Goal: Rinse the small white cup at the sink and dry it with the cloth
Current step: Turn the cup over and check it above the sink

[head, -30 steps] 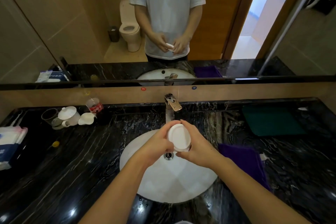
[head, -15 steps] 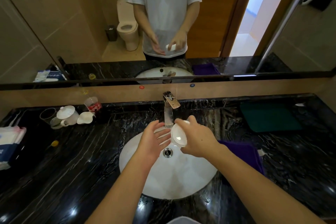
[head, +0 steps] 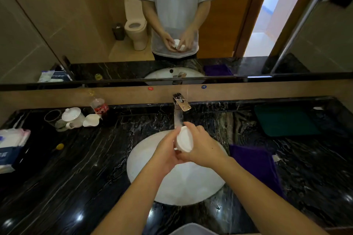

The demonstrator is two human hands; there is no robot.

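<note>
A black marble desk [head: 76, 177] carries a round white basin sink [head: 145, 158] under a chrome faucet [head: 179, 108]. Above the basin, the right hand [head: 204, 149] is closed around the small white ceramic cup [head: 184, 139], tipped sideways, while the left hand [head: 166, 154] cups it from below. A folded purple cloth [head: 256, 162] lies just right of the sink.

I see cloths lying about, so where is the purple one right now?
In the head view the purple cloth lies flat on the black counter, just right of the white sink and beside the right hand.
</note>
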